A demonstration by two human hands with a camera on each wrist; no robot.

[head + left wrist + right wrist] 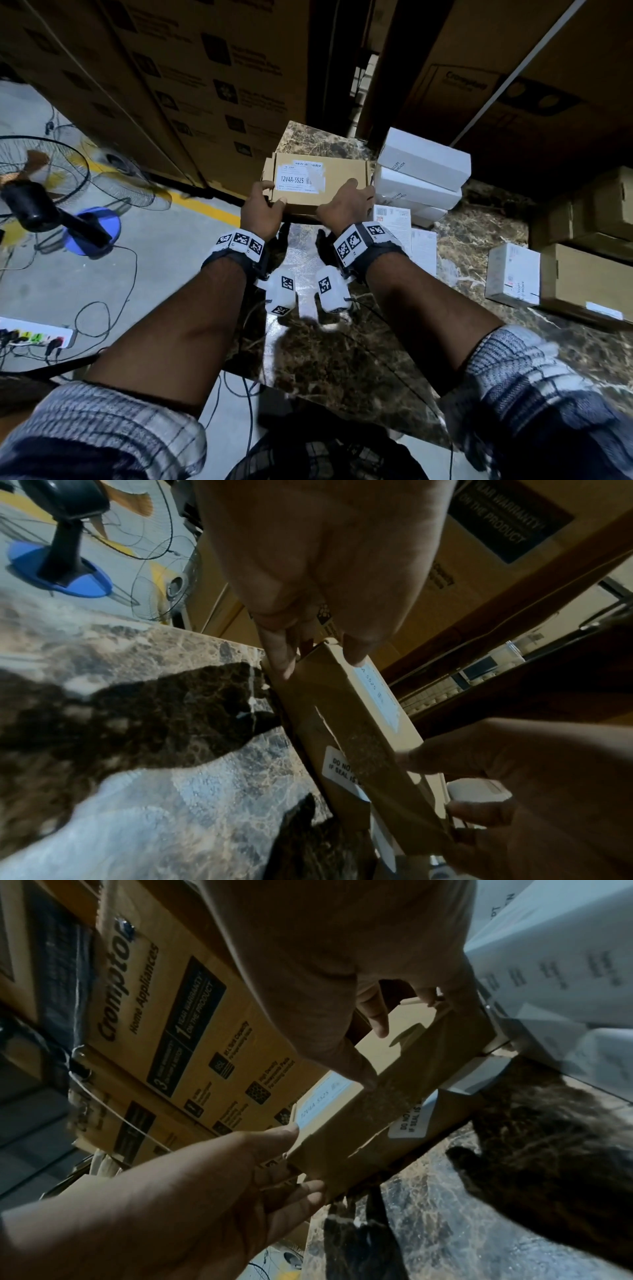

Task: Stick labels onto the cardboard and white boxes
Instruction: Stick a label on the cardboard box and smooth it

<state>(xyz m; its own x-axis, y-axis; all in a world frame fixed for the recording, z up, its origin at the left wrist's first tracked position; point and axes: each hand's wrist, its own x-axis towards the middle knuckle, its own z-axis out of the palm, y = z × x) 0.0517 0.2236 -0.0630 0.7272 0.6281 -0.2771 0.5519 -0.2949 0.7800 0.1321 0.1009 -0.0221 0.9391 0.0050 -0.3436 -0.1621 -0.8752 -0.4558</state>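
two hands hold a flat cardboard box [317, 183] above a shiny marble table [342, 359].
left hand [262, 214] and right hand [344, 207] pinch its ends; a smooth white label [299, 176] sits on top.
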